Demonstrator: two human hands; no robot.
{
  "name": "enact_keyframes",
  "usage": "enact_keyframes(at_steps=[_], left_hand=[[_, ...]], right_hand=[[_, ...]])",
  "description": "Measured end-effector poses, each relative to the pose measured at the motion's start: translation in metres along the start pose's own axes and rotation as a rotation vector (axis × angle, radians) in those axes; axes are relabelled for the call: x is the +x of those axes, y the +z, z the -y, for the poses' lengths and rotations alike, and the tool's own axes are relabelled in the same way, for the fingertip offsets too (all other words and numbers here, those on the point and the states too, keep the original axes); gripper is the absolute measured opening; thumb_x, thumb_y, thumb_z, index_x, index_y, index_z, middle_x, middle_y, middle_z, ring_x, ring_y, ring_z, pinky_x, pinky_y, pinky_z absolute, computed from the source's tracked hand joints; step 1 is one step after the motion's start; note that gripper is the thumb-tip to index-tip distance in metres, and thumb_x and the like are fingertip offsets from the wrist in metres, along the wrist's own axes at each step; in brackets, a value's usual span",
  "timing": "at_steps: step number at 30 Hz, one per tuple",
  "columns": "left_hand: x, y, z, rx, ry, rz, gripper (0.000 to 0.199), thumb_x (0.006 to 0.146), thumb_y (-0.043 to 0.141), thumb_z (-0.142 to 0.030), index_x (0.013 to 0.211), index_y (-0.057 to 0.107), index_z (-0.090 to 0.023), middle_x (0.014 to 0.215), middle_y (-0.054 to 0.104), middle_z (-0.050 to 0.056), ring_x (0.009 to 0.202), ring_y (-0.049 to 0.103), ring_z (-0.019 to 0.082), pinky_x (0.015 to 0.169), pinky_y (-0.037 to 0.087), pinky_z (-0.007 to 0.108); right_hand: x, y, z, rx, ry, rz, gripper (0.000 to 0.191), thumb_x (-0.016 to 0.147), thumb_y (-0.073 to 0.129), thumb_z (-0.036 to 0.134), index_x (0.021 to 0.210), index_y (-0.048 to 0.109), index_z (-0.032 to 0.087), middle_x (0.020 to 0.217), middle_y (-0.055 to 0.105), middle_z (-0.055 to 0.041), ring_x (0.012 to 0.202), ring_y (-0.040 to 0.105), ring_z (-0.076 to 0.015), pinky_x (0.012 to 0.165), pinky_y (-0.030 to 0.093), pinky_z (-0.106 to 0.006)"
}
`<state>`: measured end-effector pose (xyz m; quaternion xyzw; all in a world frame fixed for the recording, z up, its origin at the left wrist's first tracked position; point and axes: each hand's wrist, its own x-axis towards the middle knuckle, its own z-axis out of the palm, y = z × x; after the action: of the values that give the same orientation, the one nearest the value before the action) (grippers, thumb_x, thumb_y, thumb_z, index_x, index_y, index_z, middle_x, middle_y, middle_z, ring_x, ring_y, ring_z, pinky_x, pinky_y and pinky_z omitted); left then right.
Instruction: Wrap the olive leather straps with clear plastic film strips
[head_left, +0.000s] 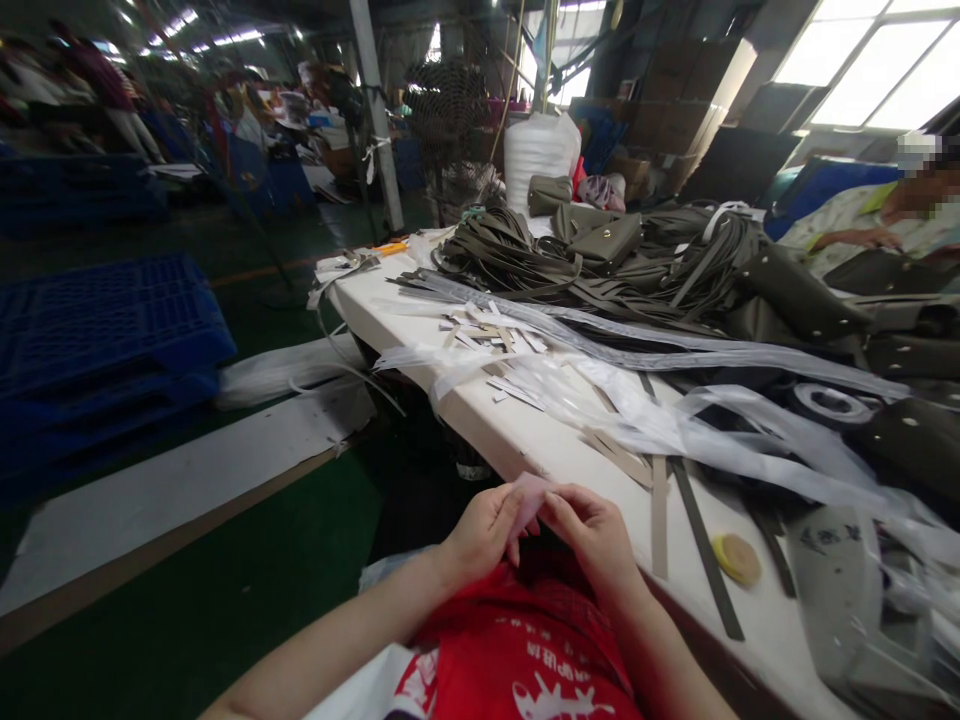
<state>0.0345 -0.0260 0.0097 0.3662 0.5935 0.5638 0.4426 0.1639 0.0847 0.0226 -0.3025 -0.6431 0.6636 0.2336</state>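
Between my two hands is a small pale pink piece (531, 492), thin like paper or cloth; its exact kind I cannot make out. My left hand (489, 525) is closed on its left side, thumb on top. On the other side, the thumb and fingers of my right hand (589, 525) pinch its right edge. Both hands are just above my red apron (525, 630), close to the edge of the white table (480, 420). Some of the fingers are hidden beneath the piece.
Dark olive straps (517, 250) and bags lie heaped across the table. Nearer are clear plastic strips (637, 420), paper scraps (487, 335), a yellow tape roll (736, 558) and a grey strip (709, 555). Blue pallets (112, 320) stand left. A co-worker (862, 230) sits at right.
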Motion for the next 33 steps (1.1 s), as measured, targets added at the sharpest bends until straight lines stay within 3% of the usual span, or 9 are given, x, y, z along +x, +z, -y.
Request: enact_keyframes(at_steps=[7, 12, 15, 19, 22, 24, 27, 30, 33], left_hand=[[-0.003, -0.009, -0.008, -0.061, 0.022, -0.081, 0.059, 0.096, 0.037, -0.061, 0.128, 0.055, -0.015, 0.097, 0.072, 0.01, 0.049, 0.062, 0.01, 0.048, 0.048, 0.022], [-0.001, -0.007, -0.007, -0.098, -0.052, 0.045, 0.055, 0.088, 0.052, -0.064, 0.102, 0.063, -0.012, 0.081, 0.071, 0.008, 0.043, 0.058, 0.009, 0.039, 0.039, 0.018], [-0.002, -0.004, -0.004, -0.085, -0.073, 0.06, 0.054, 0.09, 0.048, -0.063, 0.088, 0.063, -0.011, 0.074, 0.071, 0.007, 0.041, 0.057, 0.008, 0.038, 0.036, 0.016], [-0.004, -0.001, -0.001, -0.121, -0.043, 0.012, 0.06, 0.09, 0.041, -0.068, 0.09, 0.06, -0.012, 0.083, 0.073, 0.01, 0.039, 0.056, 0.008, 0.036, 0.036, 0.018], [-0.004, -0.003, -0.005, -0.173, -0.017, -0.113, 0.061, 0.09, 0.042, -0.069, 0.097, 0.061, -0.012, 0.067, 0.071, 0.006, 0.041, 0.058, 0.011, 0.041, 0.042, 0.021], [-0.004, -0.008, -0.012, -0.242, 0.002, -0.148, 0.066, 0.089, 0.043, -0.07, 0.107, 0.063, -0.01, 0.06, 0.069, 0.006, 0.054, 0.064, 0.016, 0.055, 0.052, 0.025], [-0.006, -0.016, -0.03, -0.311, -0.037, 0.018, 0.069, 0.086, 0.051, -0.069, 0.124, 0.061, -0.012, 0.08, 0.074, 0.009, 0.075, 0.069, 0.019, 0.074, 0.057, 0.029], [-0.01, -0.021, -0.046, -0.22, -0.044, 0.189, 0.056, 0.088, 0.055, -0.06, 0.128, 0.062, -0.021, 0.116, 0.068, 0.01, 0.086, 0.067, 0.019, 0.077, 0.057, 0.029], [-0.012, -0.024, -0.056, -0.09, 0.045, 0.184, 0.05, 0.093, 0.048, -0.057, 0.128, 0.062, -0.024, 0.132, 0.059, 0.008, 0.105, 0.064, 0.023, 0.09, 0.054, 0.032]], right_hand=[[0.002, -0.002, 0.004, -0.012, -0.038, -0.077, 0.031, 0.079, 0.072, 0.047, 0.068, 0.066, 0.018, 0.062, 0.062, -0.0012, 0.059, 0.054, -0.0138, 0.058, 0.045, -0.025], [0.003, 0.001, 0.008, -0.008, -0.051, -0.058, 0.034, 0.075, 0.074, 0.048, 0.065, 0.061, 0.019, 0.059, 0.06, -0.0009, 0.056, 0.05, -0.0135, 0.054, 0.043, -0.025], [0.002, 0.004, 0.01, -0.023, -0.061, -0.075, 0.036, 0.073, 0.076, 0.049, 0.062, 0.058, 0.019, 0.058, 0.058, -0.0001, 0.055, 0.048, -0.0128, 0.053, 0.041, -0.025], [0.001, 0.004, 0.007, 0.045, -0.024, -0.048, 0.037, 0.073, 0.076, 0.049, 0.063, 0.054, 0.02, 0.057, 0.057, 0.0007, 0.055, 0.048, -0.0129, 0.053, 0.041, -0.025], [0.001, 0.0, 0.003, 0.123, -0.004, -0.06, 0.037, 0.073, 0.077, 0.049, 0.065, 0.054, 0.02, 0.057, 0.056, 0.0019, 0.053, 0.048, -0.0122, 0.052, 0.04, -0.025], [0.003, -0.005, 0.004, 0.134, -0.022, -0.116, 0.037, 0.073, 0.077, 0.049, 0.066, 0.055, 0.02, 0.058, 0.056, 0.0025, 0.053, 0.047, -0.0119, 0.052, 0.039, -0.024], [0.008, -0.012, 0.01, 0.072, -0.089, -0.167, 0.035, 0.074, 0.075, 0.051, 0.07, 0.059, 0.021, 0.066, 0.061, -0.0002, 0.061, 0.053, -0.0153, 0.058, 0.045, -0.026], [0.014, -0.017, 0.016, 0.014, -0.124, -0.141, 0.035, 0.072, 0.075, 0.053, 0.071, 0.06, 0.021, 0.068, 0.063, -0.0019, 0.064, 0.056, -0.0171, 0.062, 0.047, -0.028], [0.019, -0.018, 0.018, 0.017, -0.102, -0.111, 0.037, 0.073, 0.075, 0.053, 0.07, 0.058, 0.021, 0.064, 0.061, -0.0011, 0.06, 0.054, -0.0162, 0.059, 0.045, -0.028]])
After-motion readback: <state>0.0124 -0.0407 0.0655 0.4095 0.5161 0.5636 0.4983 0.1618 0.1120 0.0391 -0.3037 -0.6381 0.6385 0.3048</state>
